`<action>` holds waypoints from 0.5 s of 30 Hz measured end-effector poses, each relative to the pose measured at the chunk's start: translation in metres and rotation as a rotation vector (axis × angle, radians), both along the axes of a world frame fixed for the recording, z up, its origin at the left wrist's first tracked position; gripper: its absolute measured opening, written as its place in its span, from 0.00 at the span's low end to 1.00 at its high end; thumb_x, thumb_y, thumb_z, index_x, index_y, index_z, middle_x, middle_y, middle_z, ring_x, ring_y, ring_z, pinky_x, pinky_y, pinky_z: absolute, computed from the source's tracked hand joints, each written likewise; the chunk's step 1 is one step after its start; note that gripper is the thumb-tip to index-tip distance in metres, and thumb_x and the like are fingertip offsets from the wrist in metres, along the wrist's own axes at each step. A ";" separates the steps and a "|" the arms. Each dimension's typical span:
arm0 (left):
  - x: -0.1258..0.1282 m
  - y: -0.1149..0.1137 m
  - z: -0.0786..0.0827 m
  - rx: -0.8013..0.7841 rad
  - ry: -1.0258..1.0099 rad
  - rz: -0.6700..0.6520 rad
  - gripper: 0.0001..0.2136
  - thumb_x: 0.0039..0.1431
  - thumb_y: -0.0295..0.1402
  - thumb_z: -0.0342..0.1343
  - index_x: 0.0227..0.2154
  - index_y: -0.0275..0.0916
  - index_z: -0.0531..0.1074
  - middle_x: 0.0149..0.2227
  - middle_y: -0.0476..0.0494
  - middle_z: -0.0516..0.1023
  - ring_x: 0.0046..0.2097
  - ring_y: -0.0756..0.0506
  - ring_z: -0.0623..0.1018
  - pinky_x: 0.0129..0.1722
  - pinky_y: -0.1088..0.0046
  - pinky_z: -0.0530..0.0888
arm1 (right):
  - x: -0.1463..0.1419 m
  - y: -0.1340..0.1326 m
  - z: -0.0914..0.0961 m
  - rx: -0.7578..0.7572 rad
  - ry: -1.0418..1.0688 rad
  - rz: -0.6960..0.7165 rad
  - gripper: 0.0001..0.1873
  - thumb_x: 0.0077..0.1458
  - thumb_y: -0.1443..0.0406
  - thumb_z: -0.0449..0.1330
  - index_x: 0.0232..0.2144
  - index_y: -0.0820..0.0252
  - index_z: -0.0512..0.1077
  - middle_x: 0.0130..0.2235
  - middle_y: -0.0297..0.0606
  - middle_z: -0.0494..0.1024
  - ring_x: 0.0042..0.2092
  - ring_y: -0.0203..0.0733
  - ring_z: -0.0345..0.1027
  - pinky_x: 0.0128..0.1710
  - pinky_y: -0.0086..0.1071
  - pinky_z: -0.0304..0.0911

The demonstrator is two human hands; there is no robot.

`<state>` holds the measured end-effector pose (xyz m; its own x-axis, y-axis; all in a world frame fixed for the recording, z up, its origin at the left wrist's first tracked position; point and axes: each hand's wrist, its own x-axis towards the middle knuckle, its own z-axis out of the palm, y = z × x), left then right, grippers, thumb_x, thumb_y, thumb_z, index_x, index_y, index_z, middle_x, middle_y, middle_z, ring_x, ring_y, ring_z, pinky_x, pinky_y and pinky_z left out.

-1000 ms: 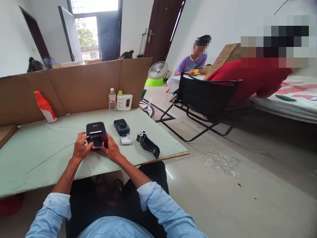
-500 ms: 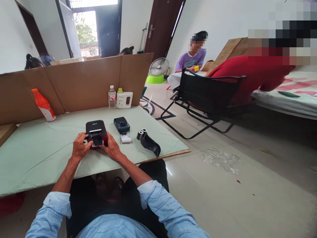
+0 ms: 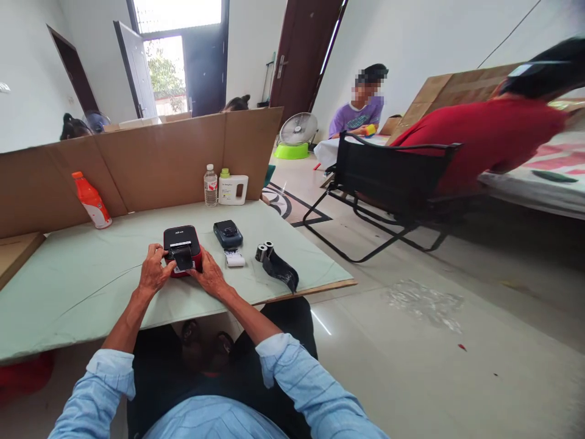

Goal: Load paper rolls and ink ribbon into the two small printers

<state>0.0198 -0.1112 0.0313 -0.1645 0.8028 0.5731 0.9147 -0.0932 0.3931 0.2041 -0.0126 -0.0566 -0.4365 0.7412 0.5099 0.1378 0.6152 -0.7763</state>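
A small red and black label printer (image 3: pixel 181 241) sits on the pale green table (image 3: pixel 82 286) in front of me. My left hand (image 3: pixel 154 275) grips its left side with curled fingers. Against its right side presses my right hand (image 3: pixel 211 277), thumb near the black flap at the front. To the right lie a dark blue printer (image 3: pixel 227 233), a white label roll (image 3: pixel 235 260) and a black ribbon roll (image 3: pixel 275 266) with a loose tail.
A cardboard screen (image 3: pixel 150 158) backs the table, with an orange bottle (image 3: pixel 91 200), a water bottle (image 3: pixel 211 185) and a white jug (image 3: pixel 233 188). A black folding chair (image 3: pixel 388 183) holds a person in red on the right; another person sits further back by a fan (image 3: pixel 298 129).
My hands stay on the red printer with hardly any shift. The view has tilted slightly, and the person in red leans further right.
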 end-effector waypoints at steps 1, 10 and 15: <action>0.001 -0.001 0.000 0.003 -0.002 0.001 0.09 0.58 0.33 0.62 0.41 0.41 0.75 0.53 0.39 0.73 0.44 0.43 0.81 0.38 0.65 0.83 | 0.000 0.000 0.000 0.002 0.003 0.002 0.48 0.59 0.55 0.68 0.74 0.58 0.53 0.69 0.53 0.67 0.69 0.59 0.61 0.69 0.56 0.59; -0.004 0.000 -0.005 0.032 -0.028 -0.042 0.13 0.54 0.31 0.64 0.42 0.41 0.73 0.59 0.37 0.74 0.52 0.40 0.81 0.42 0.63 0.84 | -0.003 0.003 -0.005 -0.003 0.002 0.002 0.48 0.59 0.58 0.67 0.74 0.59 0.52 0.70 0.54 0.65 0.70 0.59 0.60 0.70 0.56 0.58; -0.007 0.003 0.004 -0.013 0.023 -0.056 0.11 0.52 0.31 0.66 0.37 0.41 0.71 0.62 0.36 0.72 0.56 0.37 0.80 0.48 0.59 0.83 | -0.001 0.003 -0.003 0.009 -0.004 0.014 0.46 0.59 0.57 0.66 0.74 0.58 0.52 0.69 0.53 0.66 0.69 0.59 0.62 0.69 0.56 0.60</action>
<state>0.0132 -0.1080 0.0353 -0.1059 0.8177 0.5658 0.9170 -0.1398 0.3737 0.2029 -0.0094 -0.0599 -0.4484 0.7307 0.5148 0.1320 0.6238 -0.7704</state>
